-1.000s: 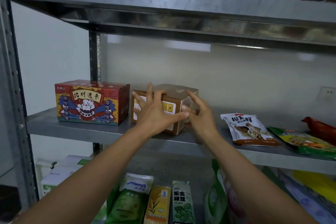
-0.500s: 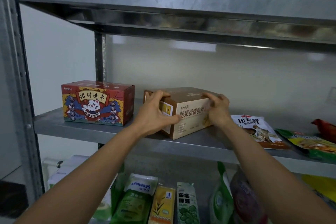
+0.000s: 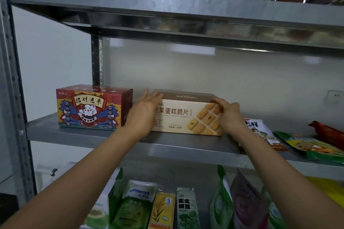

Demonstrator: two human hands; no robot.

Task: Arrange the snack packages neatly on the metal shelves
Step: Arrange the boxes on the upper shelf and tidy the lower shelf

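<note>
A cream and brown biscuit box (image 3: 183,115) stands on the middle metal shelf (image 3: 89,135), its long printed face toward me. My left hand (image 3: 143,111) lies flat against its left end with straight fingers. My right hand (image 3: 228,113) grips the box's upper right corner, fingers curled over the top edge. A colourful box with a cat picture (image 3: 93,107) stands just left of it, a narrow gap between them.
Flat snack bags lie right of the box: a white one (image 3: 264,132), a green and yellow one (image 3: 312,146), a red one (image 3: 327,133). The upper shelf (image 3: 167,5) holds bottles and dark packs. Several upright pouches (image 3: 167,208) stand on the lower shelf.
The biscuit box has been turned from end-on to its long face frontward and now sits parallel to the shelf edge. Both hands moved apart to its two ends.
</note>
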